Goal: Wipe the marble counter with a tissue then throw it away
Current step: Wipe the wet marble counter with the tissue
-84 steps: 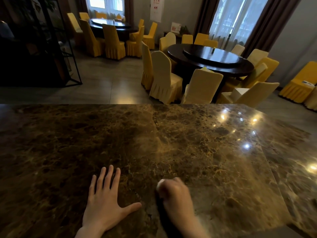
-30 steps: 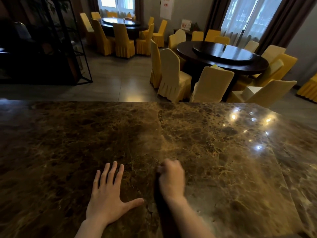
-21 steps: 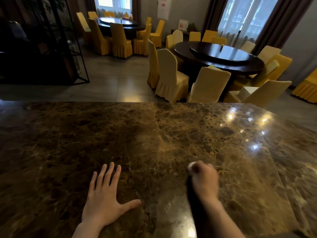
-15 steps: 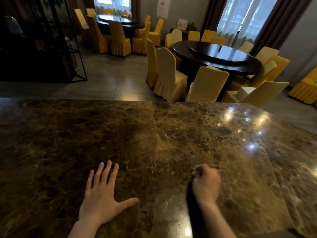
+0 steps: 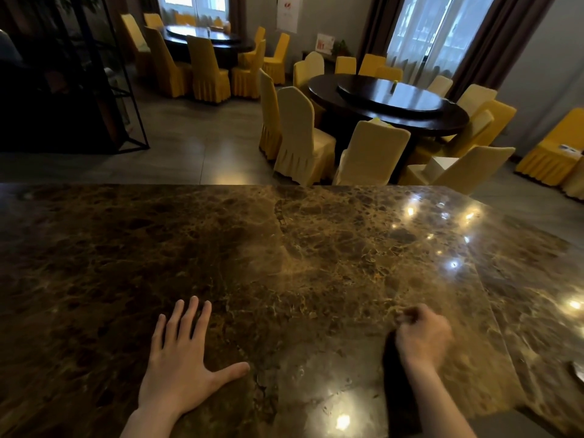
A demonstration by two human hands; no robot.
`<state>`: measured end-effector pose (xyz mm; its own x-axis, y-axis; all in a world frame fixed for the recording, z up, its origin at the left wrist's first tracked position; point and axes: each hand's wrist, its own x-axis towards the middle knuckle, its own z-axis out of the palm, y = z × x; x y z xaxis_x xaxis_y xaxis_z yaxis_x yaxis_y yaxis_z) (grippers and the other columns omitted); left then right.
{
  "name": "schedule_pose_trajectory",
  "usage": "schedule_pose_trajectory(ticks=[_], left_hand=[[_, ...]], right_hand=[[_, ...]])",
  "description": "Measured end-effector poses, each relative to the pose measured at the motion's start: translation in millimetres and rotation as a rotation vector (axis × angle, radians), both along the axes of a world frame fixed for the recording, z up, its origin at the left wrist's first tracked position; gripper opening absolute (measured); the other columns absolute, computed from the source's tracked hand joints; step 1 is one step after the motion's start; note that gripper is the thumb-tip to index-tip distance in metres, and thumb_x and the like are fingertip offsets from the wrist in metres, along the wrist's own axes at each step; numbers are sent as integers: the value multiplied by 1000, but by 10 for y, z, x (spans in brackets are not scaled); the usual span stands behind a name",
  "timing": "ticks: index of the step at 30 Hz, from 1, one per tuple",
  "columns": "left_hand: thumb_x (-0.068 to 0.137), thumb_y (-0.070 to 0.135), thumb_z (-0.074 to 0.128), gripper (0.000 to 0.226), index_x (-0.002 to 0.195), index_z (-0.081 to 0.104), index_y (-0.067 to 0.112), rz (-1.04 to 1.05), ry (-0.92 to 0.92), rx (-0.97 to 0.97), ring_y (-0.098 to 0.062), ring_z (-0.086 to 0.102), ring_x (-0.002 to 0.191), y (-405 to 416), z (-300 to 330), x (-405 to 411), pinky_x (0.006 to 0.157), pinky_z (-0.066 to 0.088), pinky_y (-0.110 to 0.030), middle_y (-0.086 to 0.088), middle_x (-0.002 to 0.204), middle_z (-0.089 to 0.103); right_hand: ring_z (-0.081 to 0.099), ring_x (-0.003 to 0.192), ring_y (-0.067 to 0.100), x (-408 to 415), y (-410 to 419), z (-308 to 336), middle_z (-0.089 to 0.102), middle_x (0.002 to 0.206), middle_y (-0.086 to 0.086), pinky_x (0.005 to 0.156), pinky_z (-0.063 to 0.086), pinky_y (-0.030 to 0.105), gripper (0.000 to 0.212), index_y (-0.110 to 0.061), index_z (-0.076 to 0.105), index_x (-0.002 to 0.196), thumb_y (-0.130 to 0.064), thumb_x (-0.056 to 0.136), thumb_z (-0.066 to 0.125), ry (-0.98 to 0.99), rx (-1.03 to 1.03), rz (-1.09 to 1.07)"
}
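The brown marble counter (image 5: 284, 248) fills the lower half of the head view. My left hand (image 5: 183, 352) lies flat on it with fingers spread, holding nothing. To its right, my right hand (image 5: 423, 336) is balled into a fist, pressed down on the stone and blurred. It is closed on the tissue (image 5: 402, 318), of which only a small pale bit shows at the fingertips; the rest is hidden inside the fist.
Beyond the counter's far edge are a round dark table (image 5: 388, 102) ringed by yellow-covered chairs (image 5: 300, 140) and a second table (image 5: 202, 34) further back. A black metal shelf (image 5: 94, 90) stands at the left. A small pale object (image 5: 579, 373) lies at the counter's right edge.
My right fist has slid to the right across the marble, from beside my left thumb to well away from it. My left hand has stayed flat in place.
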<state>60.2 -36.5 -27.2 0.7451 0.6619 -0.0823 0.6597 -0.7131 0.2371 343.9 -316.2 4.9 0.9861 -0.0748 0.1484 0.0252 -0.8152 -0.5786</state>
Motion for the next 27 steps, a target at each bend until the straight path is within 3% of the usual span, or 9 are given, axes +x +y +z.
schedule_pose_trajectory(ticks=[2, 7, 9, 11, 14, 16, 22, 27], left_hand=[[50, 116, 15, 142, 158, -18, 31, 2, 0, 3, -17, -32, 152, -1, -5, -2, 129, -13, -51, 7, 168, -25], [50, 116, 16, 142, 159, -16, 30, -5, -13, 6, -17, -29, 153, 10, 2, -17, 130, -11, -50, 5, 170, -21], [49, 116, 14, 142, 158, -18, 30, -5, -4, 8, -17, -30, 153, 3, 16, -4, 130, -12, -50, 5, 170, -22], [48, 116, 12, 143, 158, -19, 30, -8, 4, 7, -18, -31, 153, 0, 28, -8, 129, -13, -50, 5, 169, -24], [48, 116, 11, 143, 158, -19, 29, -11, 4, 7, -18, -30, 153, -9, 35, 1, 129, -12, -50, 5, 168, -25], [48, 116, 11, 143, 158, -19, 29, -9, 5, 10, -19, -31, 153, -10, 26, 0, 129, -12, -51, 5, 169, -24], [49, 116, 15, 143, 159, -17, 31, -9, -4, 10, -17, -32, 152, 6, -18, 0, 129, -13, -51, 6, 169, -24], [51, 115, 18, 141, 160, -13, 30, -11, -30, 22, -17, -27, 154, 20, -57, -8, 130, -9, -53, 5, 171, -19]], right_hand=[[52, 72, 26, -393, 441, -46, 65, 79, 13, 66, 34, 30, 20, -11, 75, 80, 8, 77, 72, -21, 15, 180], [49, 76, 3, -1274, 986, -156, 57, 71, -17, 60, 41, 21, 29, -28, 63, 75, -1, 70, 75, -55, -10, 830], [48, 75, 1, -1010, 788, -135, 52, 70, -21, 61, 40, 21, 25, -28, 64, 74, -5, 73, 75, -79, 5, 771], [50, 72, 11, -582, 521, -90, 50, 71, -19, 61, 37, 28, 21, -25, 69, 73, -6, 78, 77, -91, -4, 530], [60, 74, 31, -32, 163, 12, 64, 75, 7, 66, 38, 32, 17, -20, 72, 76, -5, 82, 75, -35, -12, 250], [63, 78, 35, -12, 173, 29, 70, 80, 14, 65, 42, 33, 14, -14, 71, 77, -1, 83, 71, -46, -53, 207], [52, 77, 12, -604, 750, 73, 71, 81, 3, 68, 40, 27, 21, -13, 70, 76, 8, 80, 69, -100, -35, 494], [52, 83, 12, -1052, 1060, 121, 66, 87, -6, 70, 46, 24, 22, -17, 66, 82, 4, 84, 63, -97, -129, 863]])
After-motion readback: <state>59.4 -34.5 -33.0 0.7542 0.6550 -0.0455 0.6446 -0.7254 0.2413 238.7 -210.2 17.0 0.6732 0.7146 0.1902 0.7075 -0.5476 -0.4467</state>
